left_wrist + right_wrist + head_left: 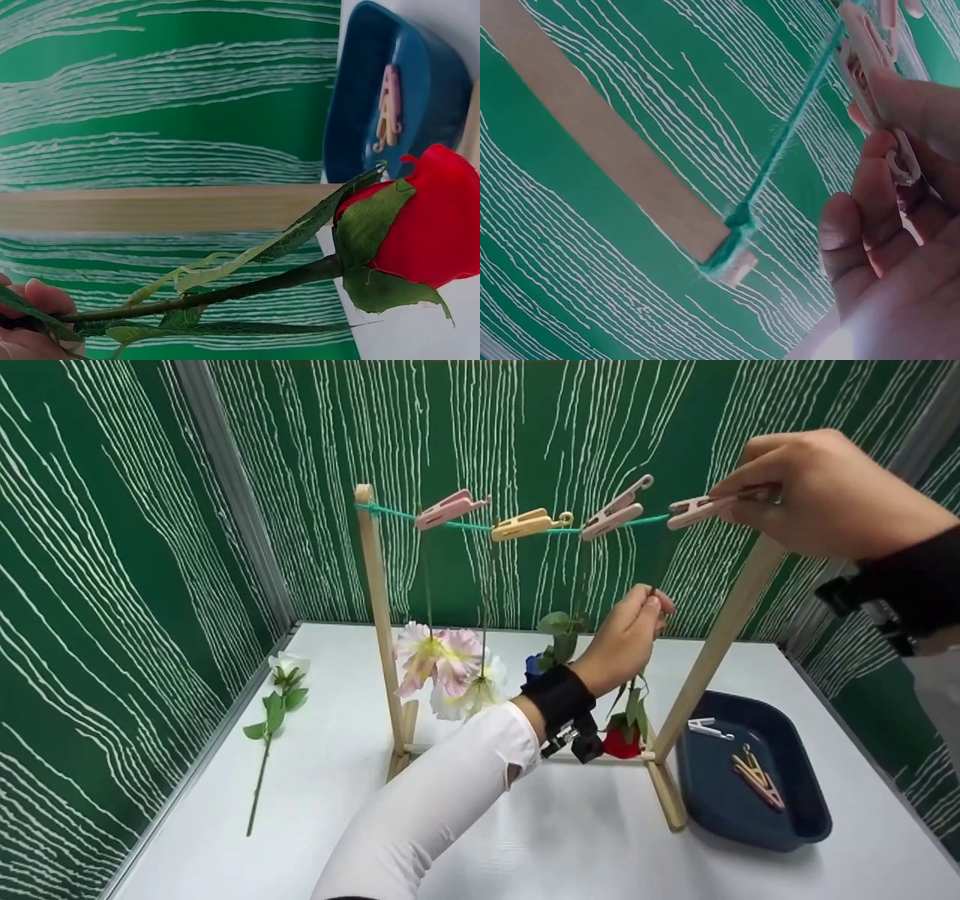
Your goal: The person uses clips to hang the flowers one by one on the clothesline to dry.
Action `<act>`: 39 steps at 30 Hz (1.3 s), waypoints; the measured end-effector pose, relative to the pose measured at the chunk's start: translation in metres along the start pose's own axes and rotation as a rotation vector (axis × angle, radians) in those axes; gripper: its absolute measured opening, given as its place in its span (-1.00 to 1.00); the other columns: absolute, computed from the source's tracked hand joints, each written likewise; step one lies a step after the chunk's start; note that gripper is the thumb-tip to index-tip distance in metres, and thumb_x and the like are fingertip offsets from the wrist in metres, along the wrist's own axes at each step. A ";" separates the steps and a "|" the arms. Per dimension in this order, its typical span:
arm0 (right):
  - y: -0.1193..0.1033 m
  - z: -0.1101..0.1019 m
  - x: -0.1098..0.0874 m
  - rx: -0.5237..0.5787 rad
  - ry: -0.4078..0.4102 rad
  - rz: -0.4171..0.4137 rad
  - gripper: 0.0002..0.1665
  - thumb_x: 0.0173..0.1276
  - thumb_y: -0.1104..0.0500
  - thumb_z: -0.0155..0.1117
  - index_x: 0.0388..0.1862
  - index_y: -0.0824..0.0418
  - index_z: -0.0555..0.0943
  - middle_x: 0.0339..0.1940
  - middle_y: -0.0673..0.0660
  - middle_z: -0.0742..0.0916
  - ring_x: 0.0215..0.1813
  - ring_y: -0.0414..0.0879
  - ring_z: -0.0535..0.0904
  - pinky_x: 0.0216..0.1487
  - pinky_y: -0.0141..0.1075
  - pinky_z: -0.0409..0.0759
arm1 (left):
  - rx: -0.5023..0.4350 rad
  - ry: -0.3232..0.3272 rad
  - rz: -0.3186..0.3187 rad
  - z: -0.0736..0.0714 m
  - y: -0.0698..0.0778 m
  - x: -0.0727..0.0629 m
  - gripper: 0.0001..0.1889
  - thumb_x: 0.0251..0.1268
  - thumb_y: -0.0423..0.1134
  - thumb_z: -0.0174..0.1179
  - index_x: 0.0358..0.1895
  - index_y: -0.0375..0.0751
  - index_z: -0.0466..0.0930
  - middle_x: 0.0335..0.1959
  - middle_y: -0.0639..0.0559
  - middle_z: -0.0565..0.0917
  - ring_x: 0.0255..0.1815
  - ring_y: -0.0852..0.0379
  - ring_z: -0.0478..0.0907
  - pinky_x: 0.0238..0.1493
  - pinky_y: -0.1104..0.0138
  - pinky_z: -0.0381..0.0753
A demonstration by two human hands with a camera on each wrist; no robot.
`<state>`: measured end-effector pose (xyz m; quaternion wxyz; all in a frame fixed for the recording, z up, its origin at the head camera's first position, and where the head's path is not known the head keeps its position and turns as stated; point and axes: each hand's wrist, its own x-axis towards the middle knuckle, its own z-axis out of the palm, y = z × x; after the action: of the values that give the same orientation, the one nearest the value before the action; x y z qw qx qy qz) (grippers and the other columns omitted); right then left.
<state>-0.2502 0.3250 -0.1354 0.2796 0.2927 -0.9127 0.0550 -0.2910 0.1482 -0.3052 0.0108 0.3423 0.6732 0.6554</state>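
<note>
My left hand holds the stem of a red rose that hangs head down, below the right part of a green string. In the left wrist view its red bloom and leaves show plainly, with my fingertips at the stem. Above, my right hand pinches the handles of a pale pink clothespin whose front end is at the string. Whether that clothespin has the stem between its tips I cannot tell. The right wrist view shows thumb and fingers about the clothespin.
The string runs between posts of a wooden frame. Three clothespins on it hold a pink flower, a white flower and a blue flower. A white rose lies left. A blue basin with several clothespins stands right.
</note>
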 end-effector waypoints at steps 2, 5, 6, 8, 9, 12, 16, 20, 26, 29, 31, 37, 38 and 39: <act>0.001 0.001 0.003 0.006 -0.030 0.014 -0.79 0.32 0.55 0.49 -0.06 0.52 0.80 -0.25 0.34 0.66 -0.25 0.06 0.46 -0.26 -0.87 0.18 | -0.001 0.003 -0.002 -0.001 -0.001 0.000 -0.70 0.85 -0.31 -0.34 0.09 -0.36 0.42 -0.30 0.08 0.28 -0.26 0.29 0.28 -0.13 0.47 0.27; 0.002 0.001 0.007 0.017 -0.068 0.016 -0.79 0.34 0.53 0.48 -0.05 0.52 0.80 -0.25 0.32 0.65 -0.23 0.07 0.45 -0.28 -0.84 0.21 | 0.007 0.008 -0.002 -0.001 -0.002 0.000 -0.70 0.85 -0.32 -0.33 0.09 -0.37 0.42 -0.30 0.08 0.27 -0.25 0.29 0.28 -0.13 0.47 0.27; 0.003 0.001 0.008 0.018 -0.075 0.014 -0.79 0.34 0.52 0.49 -0.05 0.52 0.80 -0.24 0.32 0.66 -0.22 0.06 0.45 -0.28 -0.84 0.22 | 0.009 0.012 -0.004 -0.001 -0.002 0.000 -0.70 0.85 -0.32 -0.33 0.09 -0.37 0.43 -0.30 0.08 0.28 -0.24 0.28 0.30 -0.12 0.47 0.28; 0.004 0.001 0.010 0.023 -0.087 0.012 -0.78 0.35 0.51 0.49 -0.03 0.52 0.79 -0.23 0.33 0.67 -0.21 0.06 0.47 -0.28 -0.83 0.23 | 0.022 0.019 -0.006 -0.001 -0.002 0.001 -0.70 0.84 -0.32 -0.32 0.08 -0.37 0.44 -0.29 0.09 0.29 -0.21 0.29 0.33 -0.10 0.48 0.30; 0.005 0.000 0.011 0.024 -0.092 0.013 -0.77 0.35 0.51 0.49 -0.02 0.51 0.79 -0.22 0.34 0.68 -0.21 0.06 0.47 -0.28 -0.83 0.23 | 0.026 0.023 -0.006 -0.001 -0.002 0.001 -0.70 0.84 -0.32 -0.32 0.08 -0.36 0.44 -0.29 0.09 0.30 -0.20 0.28 0.34 -0.10 0.49 0.31; 0.007 0.000 0.012 0.023 -0.110 0.023 -0.76 0.37 0.49 0.48 0.00 0.51 0.78 -0.20 0.34 0.67 -0.18 0.07 0.49 -0.26 -0.83 0.22 | 0.036 0.032 -0.004 -0.001 -0.002 0.002 -0.70 0.84 -0.32 -0.31 0.07 -0.36 0.45 -0.30 0.10 0.31 -0.19 0.29 0.35 -0.10 0.49 0.33; 0.009 0.000 0.013 0.026 -0.146 0.042 -0.77 0.41 0.46 0.46 0.02 0.50 0.78 -0.19 0.32 0.66 -0.16 0.08 0.48 -0.28 -0.80 0.25 | 0.031 0.023 -0.011 -0.002 -0.002 0.001 -0.70 0.84 -0.32 -0.32 0.09 -0.36 0.44 -0.30 0.09 0.29 -0.24 0.30 0.32 -0.14 0.48 0.30; 0.010 -0.001 0.013 0.029 -0.182 0.067 -0.78 0.46 0.42 0.44 0.03 0.49 0.77 -0.17 0.31 0.66 -0.13 0.10 0.50 -0.31 -0.72 0.30 | 0.025 0.010 -0.023 -0.002 -0.002 0.000 -0.70 0.85 -0.30 -0.33 0.10 -0.35 0.43 -0.29 0.08 0.28 -0.24 0.29 0.30 -0.14 0.46 0.28; 0.011 0.000 0.014 0.018 -0.229 0.127 -0.76 0.52 0.35 0.38 0.07 0.46 0.77 -0.06 0.33 0.65 -0.03 0.17 0.48 -0.27 -0.59 0.36 | 0.032 0.011 -0.018 -0.003 -0.003 -0.001 -0.70 0.85 -0.30 -0.32 0.10 -0.35 0.44 -0.28 0.09 0.29 -0.21 0.28 0.33 -0.11 0.48 0.30; 0.012 0.000 0.014 0.013 -0.243 0.151 -0.74 0.55 0.30 0.37 0.10 0.43 0.77 0.03 0.36 0.65 0.02 0.21 0.46 -0.23 -0.52 0.39 | 0.027 0.010 -0.017 -0.004 -0.002 -0.002 -0.70 0.85 -0.32 -0.32 0.11 -0.37 0.44 -0.29 0.09 0.30 -0.25 0.30 0.31 -0.13 0.49 0.29; 0.013 0.000 0.013 0.015 -0.241 0.166 -0.71 0.55 0.28 0.37 0.14 0.42 0.76 0.07 0.37 0.66 0.05 0.22 0.44 -0.22 -0.54 0.37 | 0.013 0.006 -0.020 -0.004 -0.002 -0.002 -0.70 0.85 -0.32 -0.32 0.11 -0.38 0.44 -0.30 0.09 0.32 -0.29 0.30 0.30 -0.17 0.49 0.30; 0.011 -0.001 0.004 0.052 -0.117 0.152 -0.63 0.47 0.28 0.48 0.18 0.43 0.74 0.19 0.45 0.65 0.12 0.30 0.45 -0.22 -0.80 0.14 | -0.026 -0.005 -0.026 -0.003 0.002 -0.005 -0.70 0.85 -0.34 -0.32 0.14 -0.43 0.42 -0.33 0.08 0.38 -0.40 0.28 0.33 -0.26 0.51 0.40; 0.011 -0.002 0.002 0.058 -0.078 0.139 -0.62 0.45 0.29 0.50 0.17 0.43 0.75 0.20 0.45 0.66 0.13 0.28 0.46 -0.19 -0.83 0.12 | -0.023 -0.002 -0.022 -0.003 0.003 -0.005 -0.70 0.85 -0.35 -0.32 0.13 -0.44 0.43 -0.33 0.07 0.39 -0.39 0.28 0.35 -0.25 0.52 0.43; 0.010 -0.002 -0.001 0.063 -0.031 0.119 -0.63 0.42 0.31 0.53 0.15 0.43 0.76 0.20 0.45 0.67 0.13 0.22 0.46 -0.17 -0.85 0.12 | -0.017 0.001 -0.017 -0.002 0.005 -0.006 -0.70 0.84 -0.35 -0.30 0.13 -0.44 0.44 -0.33 0.07 0.41 -0.38 0.30 0.37 -0.22 0.53 0.45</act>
<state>-0.2543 0.3344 -0.1334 0.2524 0.2475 -0.9305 0.0957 -0.2849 0.1429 -0.3036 0.0189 0.3359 0.6706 0.6611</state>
